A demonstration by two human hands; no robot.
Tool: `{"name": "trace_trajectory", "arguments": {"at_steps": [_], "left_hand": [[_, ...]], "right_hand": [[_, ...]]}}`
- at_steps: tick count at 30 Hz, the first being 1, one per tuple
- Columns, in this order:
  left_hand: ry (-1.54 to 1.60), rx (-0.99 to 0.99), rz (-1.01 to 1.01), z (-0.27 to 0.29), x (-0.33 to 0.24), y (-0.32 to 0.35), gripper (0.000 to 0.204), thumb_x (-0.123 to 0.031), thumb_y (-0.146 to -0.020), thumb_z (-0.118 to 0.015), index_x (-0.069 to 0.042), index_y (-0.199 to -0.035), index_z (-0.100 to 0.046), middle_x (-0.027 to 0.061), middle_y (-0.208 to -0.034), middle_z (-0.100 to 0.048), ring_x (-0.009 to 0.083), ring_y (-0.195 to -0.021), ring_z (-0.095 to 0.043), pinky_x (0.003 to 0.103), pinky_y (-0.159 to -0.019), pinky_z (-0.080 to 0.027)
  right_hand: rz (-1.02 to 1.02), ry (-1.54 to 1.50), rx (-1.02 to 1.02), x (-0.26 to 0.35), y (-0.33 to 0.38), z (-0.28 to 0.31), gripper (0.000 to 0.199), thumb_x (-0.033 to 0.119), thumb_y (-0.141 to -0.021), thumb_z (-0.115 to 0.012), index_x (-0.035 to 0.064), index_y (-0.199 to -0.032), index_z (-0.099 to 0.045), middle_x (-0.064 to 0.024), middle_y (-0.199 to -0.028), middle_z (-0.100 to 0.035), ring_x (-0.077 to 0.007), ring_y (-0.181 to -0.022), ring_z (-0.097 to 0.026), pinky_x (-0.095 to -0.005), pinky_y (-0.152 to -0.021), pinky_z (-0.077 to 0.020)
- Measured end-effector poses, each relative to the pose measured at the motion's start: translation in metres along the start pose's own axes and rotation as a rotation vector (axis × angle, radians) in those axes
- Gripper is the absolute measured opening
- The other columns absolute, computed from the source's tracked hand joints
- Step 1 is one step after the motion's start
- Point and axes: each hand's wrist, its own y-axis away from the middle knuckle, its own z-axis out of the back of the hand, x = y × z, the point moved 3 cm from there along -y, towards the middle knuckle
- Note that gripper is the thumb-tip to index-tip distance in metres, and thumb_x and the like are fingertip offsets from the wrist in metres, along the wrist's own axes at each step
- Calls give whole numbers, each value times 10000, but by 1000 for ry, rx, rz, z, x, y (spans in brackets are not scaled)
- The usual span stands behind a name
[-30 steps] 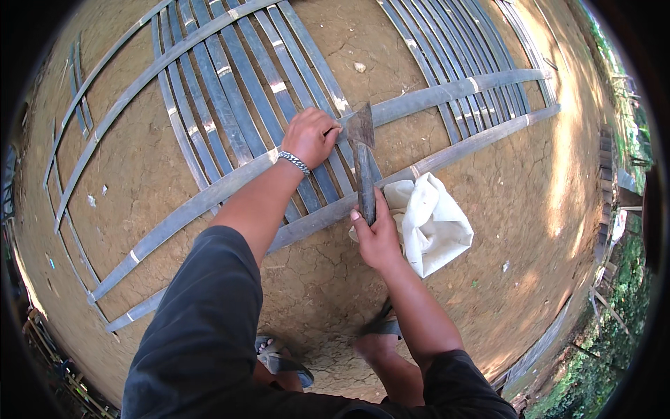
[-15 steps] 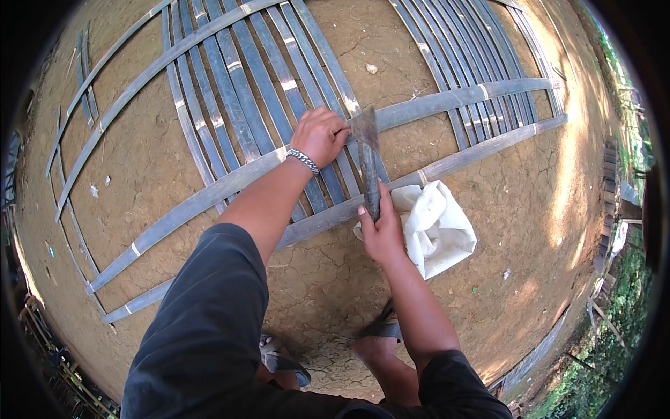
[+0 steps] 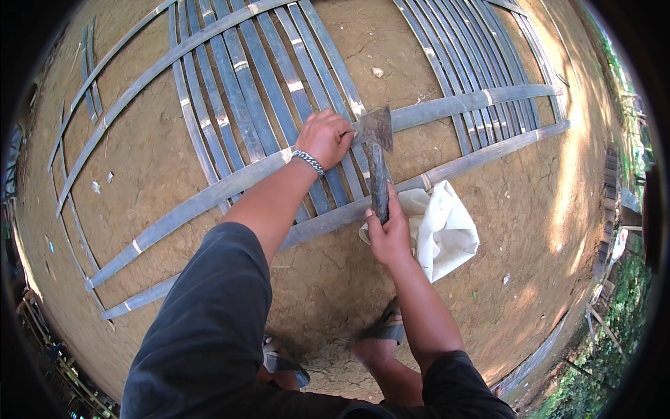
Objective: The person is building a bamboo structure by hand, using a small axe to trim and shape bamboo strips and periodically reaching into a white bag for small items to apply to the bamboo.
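Edged slightly up the weave since earlier: left hand (image 3: pixel 325 137) clenched on upright strips (image 3: pixel 279 91), right hand (image 3: pixel 388 234) grasping hatchet (image 3: pixel 377 155), blade against them. Crossing bands (image 3: pixel 460 105) laid; seemingly mid-weave.

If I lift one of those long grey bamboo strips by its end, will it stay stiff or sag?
Probably sags: the bamboo strips are long, thin and flat. Likely light for their length. The crossing strips pinned under the left hand may snag when pulled.
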Motion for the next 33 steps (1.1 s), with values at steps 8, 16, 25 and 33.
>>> {"name": "trace_trajectory", "arguments": {"at_steps": [8,16,25,33], "left_hand": [[57,-2,-27,4,-4,4,108,-66,-778,-697,-59,-885,-689,91,-847,-636,307,-909,-602,421,-854,-485],[27,-284,160,3,9,4,309,38,-772,-542,-25,-1060,-633,152,-976,-616,357,-1004,-563,455,-930,-479],[15,-307,130,2,7,6,318,81,-758,-506,-23,-1041,-606,156,-941,-606,360,-948,-567,463,-882,-478],[32,-307,102,2,7,3,336,97,-750,-497,-15,-1049,-600,162,-945,-602,368,-943,-563,464,-880,-473]], "right_hand": [[-64,21,17,7,-4,3,661,92,-948,-603,-20,-1539,-329,-297,-1341,-595,-434,-1247,-598,-425,-1036,-472],[19,-44,-50,8,0,0,645,83,-948,-600,2,-1537,-350,-284,-1271,-633,-422,-1178,-633,-424,-1019,-478],[-23,-199,-39,14,15,2,661,51,-933,-601,-1,-1537,-340,-278,-1300,-624,-419,-1185,-636,-424,-1010,-486],[0,25,-27,2,-4,-4,675,52,-922,-620,2,-1537,-348,-255,-1227,-677,-375,-1135,-680,-410,-981,-507]]}}
